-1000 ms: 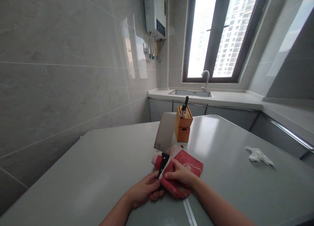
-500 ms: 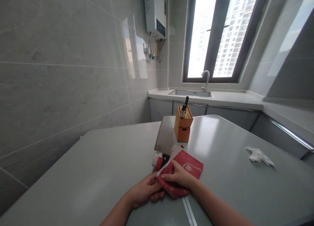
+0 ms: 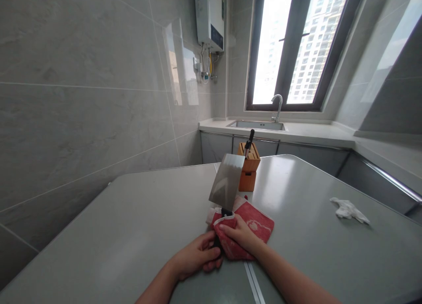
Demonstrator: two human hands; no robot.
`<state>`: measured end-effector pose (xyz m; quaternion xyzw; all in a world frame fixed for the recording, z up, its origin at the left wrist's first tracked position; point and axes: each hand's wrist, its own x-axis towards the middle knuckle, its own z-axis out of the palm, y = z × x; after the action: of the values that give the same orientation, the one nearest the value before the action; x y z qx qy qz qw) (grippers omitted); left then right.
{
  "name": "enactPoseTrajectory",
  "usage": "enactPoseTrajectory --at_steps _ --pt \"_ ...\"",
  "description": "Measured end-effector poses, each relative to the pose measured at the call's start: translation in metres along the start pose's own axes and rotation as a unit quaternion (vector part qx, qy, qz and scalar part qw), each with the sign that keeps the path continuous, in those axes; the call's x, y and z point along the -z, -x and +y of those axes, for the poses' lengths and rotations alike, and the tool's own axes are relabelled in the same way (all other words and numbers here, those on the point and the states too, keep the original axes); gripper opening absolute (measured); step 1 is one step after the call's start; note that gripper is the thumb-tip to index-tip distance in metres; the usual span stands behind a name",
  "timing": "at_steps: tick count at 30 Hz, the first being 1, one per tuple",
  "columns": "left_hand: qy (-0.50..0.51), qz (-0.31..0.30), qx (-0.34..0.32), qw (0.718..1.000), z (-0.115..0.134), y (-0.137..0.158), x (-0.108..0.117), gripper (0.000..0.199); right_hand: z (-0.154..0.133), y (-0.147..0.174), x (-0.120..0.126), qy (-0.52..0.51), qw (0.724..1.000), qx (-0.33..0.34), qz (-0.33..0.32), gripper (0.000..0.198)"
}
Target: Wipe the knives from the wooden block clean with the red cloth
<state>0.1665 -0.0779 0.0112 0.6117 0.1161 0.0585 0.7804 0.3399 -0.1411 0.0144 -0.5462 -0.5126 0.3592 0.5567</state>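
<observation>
A cleaver with a broad steel blade (image 3: 227, 181) points away from me, tilted up off the table. Its black handle is mostly covered by a red and white towel (image 3: 255, 220). My left hand (image 3: 198, 253) is closed around the butt of the handle, a bit of which shows by the fingers. From the right, my right hand (image 3: 242, 234) grips a fold of the towel, pressing it over the handle near the blade. The rest of the cloth spreads on the table to the right. Just behind the blade stands a wooden knife block (image 3: 249, 176).
A black-handled knife (image 3: 249, 142) sticks up from the block. A crumpled white tissue (image 3: 349, 210) lies to the right on the grey table (image 3: 108, 233). Beyond are a counter with a sink (image 3: 257, 125), a faucet (image 3: 278, 107) and a wall-mounted water heater (image 3: 210, 20).
The blade has turned and swung slightly right, now overlapping the knife block. The towel fold in my right hand has shifted along the handle, baring some of its butt end.
</observation>
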Motion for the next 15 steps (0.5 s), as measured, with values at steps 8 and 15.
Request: enactPoseTrajectory --at_steps 8,15 --pt "-0.006 0.003 -0.015 1.000 -0.0015 0.0004 0.0007 0.040 0.0040 -0.0012 -0.0007 0.001 0.999 -0.003 0.042 0.036" --pt "-0.021 0.019 -0.045 0.999 -0.0019 -0.0019 0.0000 0.042 0.0020 -0.0043 0.0016 -0.007 0.999 -0.004 0.054 0.043"
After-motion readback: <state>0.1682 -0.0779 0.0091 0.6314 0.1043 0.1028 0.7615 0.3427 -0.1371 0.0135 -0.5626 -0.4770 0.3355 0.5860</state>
